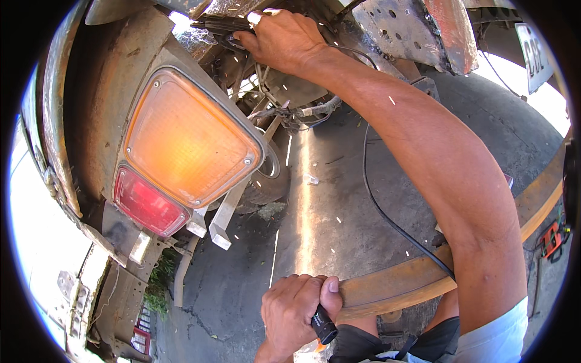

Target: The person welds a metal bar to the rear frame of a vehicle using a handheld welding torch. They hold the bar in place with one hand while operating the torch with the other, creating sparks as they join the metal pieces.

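My left hand is closed around a short black cylinder with a flat round end. A bit of orange shows below it; the cylinder's kind is unclear. This hand sits at the end of a brown beam, its thumb close to the beam. My right arm reaches up across the view, and my right hand is bent among dark parts at the vehicle's underside. Its fingers are curled at a dark, long part, and what they grip is partly hidden. Wires in a wrapped bundle hang just below that hand.
Left stands a rear lamp with an orange lens and a red lens. Metal brackets stick out beneath it. A black cable hangs down to the beam. A perforated metal plate is at the top right. Concrete floor lies below.
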Motion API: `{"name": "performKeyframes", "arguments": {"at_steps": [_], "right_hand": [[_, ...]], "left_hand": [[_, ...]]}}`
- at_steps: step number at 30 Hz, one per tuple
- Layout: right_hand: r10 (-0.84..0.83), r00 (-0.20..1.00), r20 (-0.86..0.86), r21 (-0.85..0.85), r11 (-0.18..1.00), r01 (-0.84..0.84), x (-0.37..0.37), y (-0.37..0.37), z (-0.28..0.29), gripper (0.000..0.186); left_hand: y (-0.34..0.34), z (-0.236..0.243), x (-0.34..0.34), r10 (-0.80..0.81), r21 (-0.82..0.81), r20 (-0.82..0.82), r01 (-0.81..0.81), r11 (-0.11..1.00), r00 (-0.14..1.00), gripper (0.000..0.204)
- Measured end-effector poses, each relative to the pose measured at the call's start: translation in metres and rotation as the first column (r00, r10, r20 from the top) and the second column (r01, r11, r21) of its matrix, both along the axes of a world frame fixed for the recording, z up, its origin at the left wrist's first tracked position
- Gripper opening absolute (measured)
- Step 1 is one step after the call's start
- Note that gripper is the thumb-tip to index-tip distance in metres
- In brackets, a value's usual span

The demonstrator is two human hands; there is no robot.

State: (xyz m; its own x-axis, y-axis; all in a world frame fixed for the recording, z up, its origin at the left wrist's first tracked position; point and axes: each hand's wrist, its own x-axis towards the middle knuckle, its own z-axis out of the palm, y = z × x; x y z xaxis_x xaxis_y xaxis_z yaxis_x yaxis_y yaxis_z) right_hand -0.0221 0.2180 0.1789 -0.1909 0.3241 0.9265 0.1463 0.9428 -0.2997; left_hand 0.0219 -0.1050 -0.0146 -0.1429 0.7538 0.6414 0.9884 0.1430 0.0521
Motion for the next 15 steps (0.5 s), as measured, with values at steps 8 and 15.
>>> {"name": "performKeyframes", "arguments": {"at_steps": [8, 15], "right_hand": [[-0.020, 0.995, -0.094, 0.099, 0.995, 0.029, -0.0045, -0.0006, 0.0006, 0.045], [-0.005, 0.998, -0.062, 0.064, 0.998, 0.009, -0.0041, -0.0003, 0.0037, 0.046]], "left_hand": [[0.0001, -0.0016, -0.0026, -0.019, 0.009, -0.018, 0.020, 1.000, 1.000, 0.020], [-0.0011, -0.0021, -0.0027, 0.001, -0.018, -0.004, -0.001, 1.000, 1.000, 0.020]]}}
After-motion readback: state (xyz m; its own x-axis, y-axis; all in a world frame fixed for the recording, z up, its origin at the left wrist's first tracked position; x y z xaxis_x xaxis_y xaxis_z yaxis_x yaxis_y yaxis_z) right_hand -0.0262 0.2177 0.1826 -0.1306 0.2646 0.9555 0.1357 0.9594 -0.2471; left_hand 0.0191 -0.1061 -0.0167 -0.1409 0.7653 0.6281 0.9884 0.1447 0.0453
